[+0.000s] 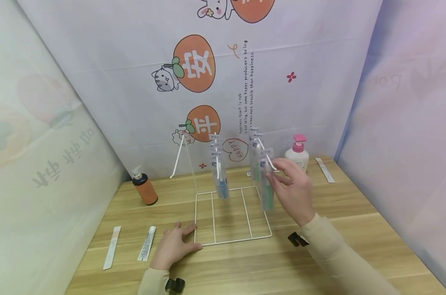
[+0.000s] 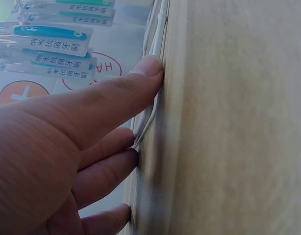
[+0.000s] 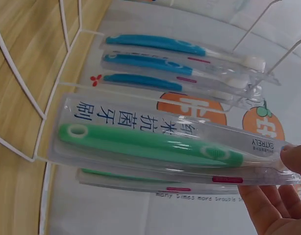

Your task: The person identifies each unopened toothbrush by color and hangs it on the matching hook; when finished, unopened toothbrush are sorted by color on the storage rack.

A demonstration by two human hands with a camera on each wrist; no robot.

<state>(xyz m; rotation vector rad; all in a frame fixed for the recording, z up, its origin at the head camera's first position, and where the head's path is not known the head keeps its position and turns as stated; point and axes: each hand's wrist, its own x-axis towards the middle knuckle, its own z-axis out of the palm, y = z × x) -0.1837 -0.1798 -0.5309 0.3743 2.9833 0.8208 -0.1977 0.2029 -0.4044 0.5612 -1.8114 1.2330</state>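
Note:
A white wire rack [image 1: 241, 240] stands on the table, with three hooks reaching forward. At its front left base corner my left hand [image 1: 173, 246] rests, thumb on the wire and fingers spread along the side; the left wrist view shows the thumb [image 2: 149, 68] right at the rods. My right hand [image 1: 294, 189] pinches the top of a packaged green toothbrush [image 3: 150, 147] at the tip of the right hook [image 1: 268, 157]. Behind it hang more green toothbrush packs [image 1: 255, 164]. Several packaged blue toothbrushes [image 3: 155, 41] hang from the middle hook, and the left hook [image 1: 176, 157] is bare.
To the left stand an orange and black pump bottle [image 1: 146, 190], a toothpaste tube [image 1: 147, 243] and a flat white strip [image 1: 112, 248]. Behind my right hand are a white pump bottle with a pink top [image 1: 298, 153] and another strip [image 1: 324, 170]. A printed curtain [image 1: 134, 102] hangs behind the table.

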